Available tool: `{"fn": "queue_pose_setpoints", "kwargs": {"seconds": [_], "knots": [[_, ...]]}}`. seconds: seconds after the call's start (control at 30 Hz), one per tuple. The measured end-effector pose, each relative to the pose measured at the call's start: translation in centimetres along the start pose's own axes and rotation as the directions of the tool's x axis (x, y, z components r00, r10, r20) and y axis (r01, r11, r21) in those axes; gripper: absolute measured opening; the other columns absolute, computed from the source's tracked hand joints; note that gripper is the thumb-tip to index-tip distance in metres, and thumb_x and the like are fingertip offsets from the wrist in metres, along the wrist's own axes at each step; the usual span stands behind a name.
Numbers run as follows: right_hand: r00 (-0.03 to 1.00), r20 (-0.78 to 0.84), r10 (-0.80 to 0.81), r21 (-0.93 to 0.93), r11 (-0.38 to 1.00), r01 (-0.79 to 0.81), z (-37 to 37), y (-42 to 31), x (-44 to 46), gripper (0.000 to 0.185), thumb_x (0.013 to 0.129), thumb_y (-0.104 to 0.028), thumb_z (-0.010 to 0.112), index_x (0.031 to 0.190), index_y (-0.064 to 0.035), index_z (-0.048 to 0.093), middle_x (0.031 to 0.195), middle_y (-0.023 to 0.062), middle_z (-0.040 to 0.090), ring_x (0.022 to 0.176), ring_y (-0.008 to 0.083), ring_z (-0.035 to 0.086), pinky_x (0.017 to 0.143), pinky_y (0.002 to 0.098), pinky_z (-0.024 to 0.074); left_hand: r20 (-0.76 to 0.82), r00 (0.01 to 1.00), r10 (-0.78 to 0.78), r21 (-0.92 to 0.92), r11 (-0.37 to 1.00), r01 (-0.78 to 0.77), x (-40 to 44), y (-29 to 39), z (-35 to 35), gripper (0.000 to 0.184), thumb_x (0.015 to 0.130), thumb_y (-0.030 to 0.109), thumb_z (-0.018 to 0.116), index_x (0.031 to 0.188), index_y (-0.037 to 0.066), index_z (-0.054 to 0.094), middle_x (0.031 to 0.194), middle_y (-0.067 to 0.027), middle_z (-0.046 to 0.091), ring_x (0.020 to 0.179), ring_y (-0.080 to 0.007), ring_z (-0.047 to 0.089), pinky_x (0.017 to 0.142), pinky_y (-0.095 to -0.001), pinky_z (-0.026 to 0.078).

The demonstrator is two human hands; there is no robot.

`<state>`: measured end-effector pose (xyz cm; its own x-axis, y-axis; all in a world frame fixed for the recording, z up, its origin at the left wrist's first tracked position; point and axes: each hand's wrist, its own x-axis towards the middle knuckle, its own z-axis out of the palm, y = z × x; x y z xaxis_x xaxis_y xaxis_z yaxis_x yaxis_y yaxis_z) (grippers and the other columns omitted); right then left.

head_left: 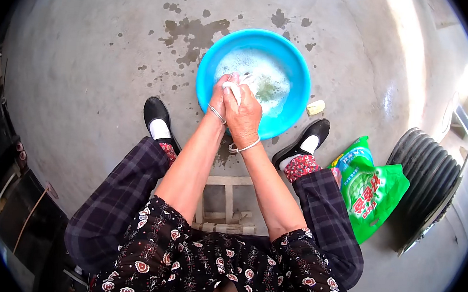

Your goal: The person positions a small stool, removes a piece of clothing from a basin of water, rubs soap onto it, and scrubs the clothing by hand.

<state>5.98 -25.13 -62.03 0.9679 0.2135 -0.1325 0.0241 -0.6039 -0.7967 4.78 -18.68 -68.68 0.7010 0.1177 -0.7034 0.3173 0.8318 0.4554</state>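
A blue basin (296, 104) of sudsy water (269, 67) stands on the floor in front of me. Over its near left part, both hands are closed together on a bunched white cloth (232, 90). My left hand (219, 97) wraps it from the left side, its fingers partly hidden. From the right, my right hand (244, 114) grips the same cloth, with the thumb on top. Only part of the cloth shows between the hands, so its kind is not clear. A bracelet circles each wrist.
A pale yellow bar of soap (316, 108) lies right of the basin. Green detergent bags (372, 191) rest by my right leg, beside a ribbed black coil (424, 181). Water spots (193, 34) mark the concrete floor. Dark furniture (28, 218) stands at far left. A wooden frame (229, 200) is below my arms.
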Motion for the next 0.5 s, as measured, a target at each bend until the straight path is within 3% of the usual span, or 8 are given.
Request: {"fn": "queue_pose_setpoints", "kwargs": {"seconds": [0.07,0.1,0.2,0.27,0.3,0.4,0.43,0.5], "knots": [[0.998,-0.063,0.003,-0.208,0.978,-0.016,0.1,1.1,2.3,0.02,0.082,-0.021,0.057,0.08,-0.0006,0.054,0.077,0.0204,0.059,0.069,0.0348,0.057,0.061,0.0394,0.0445,-0.057,0.998,-0.037,-0.32,0.947,0.017,-2.6,0.7,2.8,0.018,0.091,0.02,0.048,0.1,0.004,0.05,0.093,-0.0063,0.054,0.085,-0.0151,0.054,0.072,-0.0294,0.046],[0.996,-0.091,0.017,-0.151,0.988,-0.031,-0.1,2.5,3.5,0.021,0.083,-0.022,0.056,0.079,-0.0008,0.053,0.075,0.02,0.058,0.069,0.035,0.056,0.061,0.0403,0.044,-0.038,0.994,0.099,-0.116,0.988,-0.103,-3.4,0.6,3.0,0.017,0.091,0.016,0.046,0.1,0.003,0.052,0.096,-0.0061,0.055,0.085,-0.0144,0.054,0.074,-0.0279,0.045],[0.99,-0.14,-0.035,-0.106,0.994,0.02,-0.3,1.5,2.9,0.016,0.081,-0.018,0.058,0.082,-0.0035,0.052,0.085,0.0175,0.053,0.075,0.0361,0.055,0.062,0.0426,0.0442,-0.003,0.998,0.061,-0.168,0.984,-0.061,-3.1,0.9,2.6,0.019,0.092,0.019,0.047,0.099,0.003,0.053,0.093,-0.0042,0.056,0.085,-0.0127,0.054,0.074,-0.0264,0.045],[0.994,-0.04,-0.097,-0.018,0.995,0.096,-0.6,-1.9,-0.5,0.017,0.08,-0.019,0.059,0.081,-0.0039,0.052,0.085,0.0176,0.052,0.074,0.0357,0.055,0.062,0.0426,0.044,0.199,0.98,0.017,-0.088,0.996,0.001,0.0,0.3,-1.7,0.02,0.092,0.023,0.048,0.096,0.004,0.053,0.089,-0.0036,0.056,0.082,-0.0117,0.054,0.07,-0.0258,0.046],[0.991,-0.034,-0.13,-0.066,0.99,0.128,-0.5,-2.4,-1.4,0.019,0.079,-0.021,0.06,0.081,-0.0038,0.051,0.082,0.0177,0.052,0.073,0.0356,0.055,0.062,0.0427,0.0438,0.16,0.987,-0.026,-0.198,0.979,0.058,-1.2,1.4,-0.3,0.02,0.092,0.023,0.048,0.093,0.005,0.054,0.086,-0.0033,0.055,0.077,-0.0109,0.053,0.065,-0.0254,0.045],[0.995,-0.068,-0.076,-0.125,0.99,0.067,-0.8,0.6,1.5,0.019,0.081,-0.021,0.059,0.082,-0.0038,0.051,0.079,0.0174,0.053,0.07,0.0368,0.055,0.06,0.0435,0.0434,-0.119,0.989,0.085,-0.177,0.979,-0.106,-3.9,0.6,3.5,0.019,0.092,0.023,0.047,0.09,0.005,0.054,0.083,-0.0026,0.054,0.075,-0.0099,0.051,0.064,-0.0256,0.044],[0.994,-0.08,-0.068,-0.079,0.995,0.062,-1.0,2.5,3.3,0.018,0.083,-0.021,0.056,0.081,-0.0039,0.051,0.076,0.0173,0.054,0.068,0.038,0.055,0.058,0.0447,0.043,-0.062,0.984,0.167,0.052,0.985,-0.164,-4.0,0.0,2.9,0.019,0.092,0.022,0.045,0.089,0.005,0.054,0.083,-0.0019,0.054,0.076,-0.0093,0.05,0.064,-0.0258,0.043],[0.99,-0.142,0.005,-0.157,0.987,-0.027,-1.0,2.3,3.2,0.022,0.084,-0.023,0.055,0.078,-0.0028,0.05,0.075,0.0175,0.056,0.067,0.0369,0.055,0.057,0.0434,0.0423,-0.042,0.993,0.107,0.023,0.994,-0.106,-3.8,0.1,2.6,0.02,0.092,0.022,0.046,0.089,0.004,0.054,0.083,-0.0018,0.053,0.076,-0.0094,0.05,0.064,-0.0259,0.043]]}}
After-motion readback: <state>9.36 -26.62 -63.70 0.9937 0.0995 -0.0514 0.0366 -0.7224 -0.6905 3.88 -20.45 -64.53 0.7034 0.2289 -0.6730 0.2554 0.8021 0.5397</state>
